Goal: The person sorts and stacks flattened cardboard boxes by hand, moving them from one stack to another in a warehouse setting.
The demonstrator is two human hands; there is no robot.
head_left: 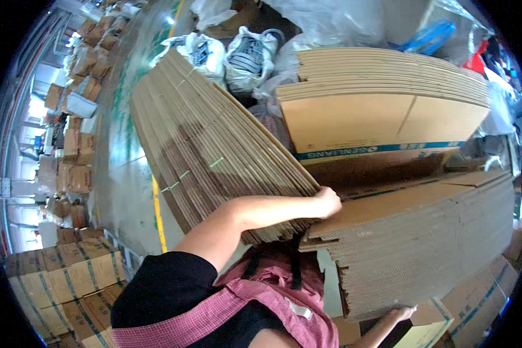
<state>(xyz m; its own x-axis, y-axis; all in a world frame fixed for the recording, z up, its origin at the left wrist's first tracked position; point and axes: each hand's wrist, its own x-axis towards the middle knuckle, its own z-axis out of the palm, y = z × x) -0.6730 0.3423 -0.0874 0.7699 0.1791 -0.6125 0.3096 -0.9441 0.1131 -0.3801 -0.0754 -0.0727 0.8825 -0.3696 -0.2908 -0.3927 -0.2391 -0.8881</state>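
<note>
My left hand [329, 202] is closed at the near corner of a long row of flattened cardboard boxes [238, 156], which stand on edge and lean together. Its fingers curl around the cardboard edge there. Just to the right lies a thick stack of flattened boxes [417, 249], its layered edges facing me. My right hand [401, 314] is low at the right, by the bottom edge of that stack and beside a carton [426, 327]. Its fingers are too small and partly hidden to show whether they grip anything.
Another upright bundle of flattened boxes [383, 119] with a blue band stands behind the stack. Stuffed white plastic sacks [250, 58] sit at the far side. Closed cartons [64, 272] are piled at the lower left. A yellow line [158, 214] marks the floor.
</note>
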